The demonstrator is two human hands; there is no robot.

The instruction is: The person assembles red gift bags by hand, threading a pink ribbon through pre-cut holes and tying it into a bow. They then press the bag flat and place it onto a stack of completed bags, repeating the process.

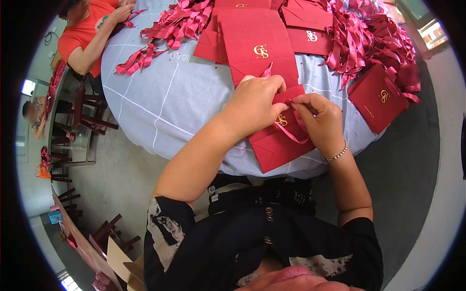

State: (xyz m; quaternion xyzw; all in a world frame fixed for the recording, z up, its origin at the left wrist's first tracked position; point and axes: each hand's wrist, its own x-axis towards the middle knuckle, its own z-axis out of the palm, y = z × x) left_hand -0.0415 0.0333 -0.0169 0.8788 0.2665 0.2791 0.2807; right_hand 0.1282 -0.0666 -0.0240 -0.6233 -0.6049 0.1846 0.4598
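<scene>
A red paper gift bag (272,149) with a gold letter logo lies flat at the table's near edge, below both hands. My left hand (255,104) is closed at the bag's upper edge, its thumb over the front of the bag. My right hand (323,119) pinches a pink-red satin ribbon (291,135) near the bag's top edge. The ribbon loops down across the bag's front; its end is hidden by the fingertips. Just beyond my left hand lies a stack of red gift bags (255,36) with the same gold logo.
Heaps of ribbon-handled bags (352,43) cover the table's right side, with a finished-looking bag (378,99) at the right edge. Loose ribbons (177,24) lie at the far left on the grey-blue tablecloth (160,104). A person in an orange shirt (87,31) works across the table's left.
</scene>
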